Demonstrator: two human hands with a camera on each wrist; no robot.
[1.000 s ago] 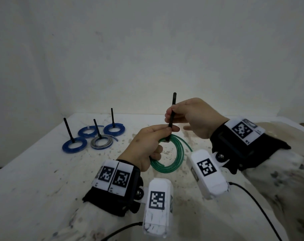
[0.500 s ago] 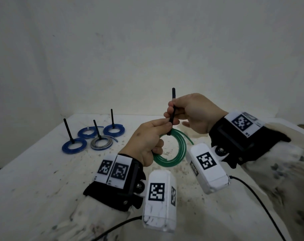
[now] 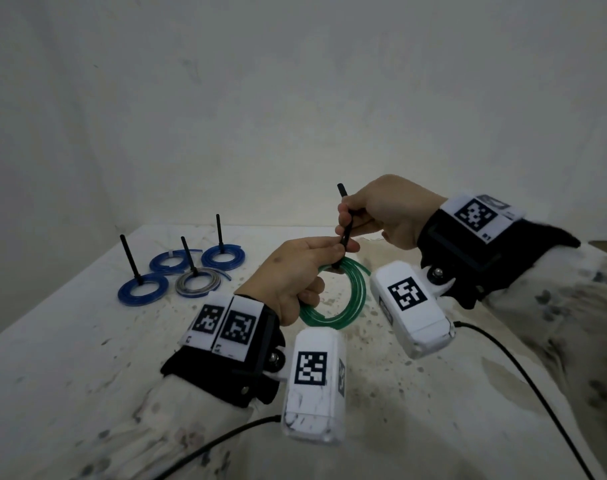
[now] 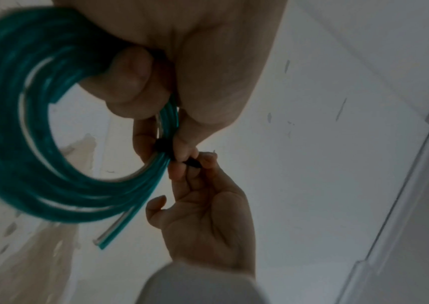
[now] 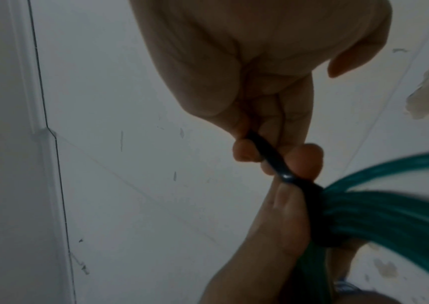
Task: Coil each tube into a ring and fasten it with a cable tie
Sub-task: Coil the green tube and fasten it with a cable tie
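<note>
A green tube coiled into a ring (image 3: 354, 299) (image 4: 26, 144) (image 5: 390, 216) hangs above the table. My left hand (image 3: 305, 268) (image 4: 172, 115) pinches the coil at its top, where a black cable tie (image 3: 345, 226) (image 4: 162, 147) (image 5: 273, 158) is wrapped around the strands. My right hand (image 3: 375, 216) (image 5: 268, 148) pinches the tie's upright tail just above the left hand's fingertips. One loose tube end (image 4: 109, 234) sticks out of the coil in the left wrist view.
At the table's far left lie three blue coils (image 3: 142, 289) (image 3: 222, 258) (image 3: 168, 261) and a grey coil (image 3: 198, 284), three of them with black tie tails standing up. The stained white table (image 3: 87, 341) meets a plain wall behind. Wrist camera cables trail at the near edge.
Both hands and the green coil have risen a little. The right hand has drawn the tie tail further up through the coil's wrap.
</note>
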